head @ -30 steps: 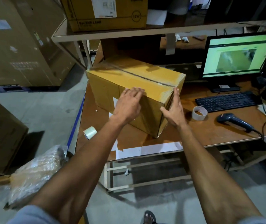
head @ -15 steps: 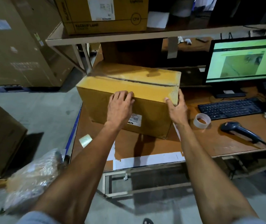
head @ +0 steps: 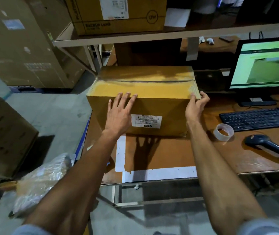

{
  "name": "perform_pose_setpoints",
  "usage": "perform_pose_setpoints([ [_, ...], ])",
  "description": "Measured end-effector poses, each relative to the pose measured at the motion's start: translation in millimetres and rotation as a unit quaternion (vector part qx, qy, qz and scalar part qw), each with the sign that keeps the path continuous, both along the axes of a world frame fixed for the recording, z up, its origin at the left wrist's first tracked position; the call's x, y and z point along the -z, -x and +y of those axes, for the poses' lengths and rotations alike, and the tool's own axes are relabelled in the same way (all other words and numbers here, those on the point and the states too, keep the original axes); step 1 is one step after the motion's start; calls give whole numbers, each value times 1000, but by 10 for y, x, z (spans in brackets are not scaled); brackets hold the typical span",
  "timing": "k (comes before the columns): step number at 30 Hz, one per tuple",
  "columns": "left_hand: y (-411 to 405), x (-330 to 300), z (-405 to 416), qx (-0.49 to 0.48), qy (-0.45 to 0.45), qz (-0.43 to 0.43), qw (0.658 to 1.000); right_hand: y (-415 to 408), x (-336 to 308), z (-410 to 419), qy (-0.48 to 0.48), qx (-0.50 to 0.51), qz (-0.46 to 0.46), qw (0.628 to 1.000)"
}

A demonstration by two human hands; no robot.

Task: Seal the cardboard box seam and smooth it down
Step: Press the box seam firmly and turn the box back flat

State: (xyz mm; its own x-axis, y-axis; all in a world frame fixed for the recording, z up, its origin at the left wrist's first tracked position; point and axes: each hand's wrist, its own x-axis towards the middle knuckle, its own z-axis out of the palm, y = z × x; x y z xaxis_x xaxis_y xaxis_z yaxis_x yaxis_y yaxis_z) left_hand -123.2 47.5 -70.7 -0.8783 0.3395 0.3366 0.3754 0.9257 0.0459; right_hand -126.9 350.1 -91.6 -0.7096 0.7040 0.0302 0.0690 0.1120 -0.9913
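A brown cardboard box stands on the wooden desk, its long side facing me with a white label on it. A dark seam runs left to right across its top, under glossy tape. My left hand lies flat on the front face, fingers spread, tips at the top front edge. My right hand wraps the box's front right corner, fingers curled round it near a strip of tape at the top. A roll of clear tape lies on the desk to the right of the box.
A keyboard, a barcode scanner and a lit monitor stand to the right. A shelf with another box hangs just above. Large cartons stand at left, a plastic-wrapped bundle on the floor.
The box has been turned anticlockwise until its long labelled side faces me square. My left hand slid from the top edge onto the front face; my right stayed on the right corner.
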Motion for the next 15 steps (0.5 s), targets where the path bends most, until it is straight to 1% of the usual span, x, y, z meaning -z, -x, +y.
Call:
perform_pose_setpoints([
  [2, 42, 1, 47, -2, -5, -11, 1000, 148, -35, 98, -29, -20, -30, 999],
  [4, 97, 12, 109, -4, -4, -21, 1000, 282, -69, 117, -35, -23, -50, 998],
  [11, 170, -30, 149, 10, 19, -78, 997, 417, -162, 57, 25, -35, -90, 995],
  [15, 56, -24, 128, 8, 16, -73, 997, 212, -56, -148, 3, -51, -100, 994],
])
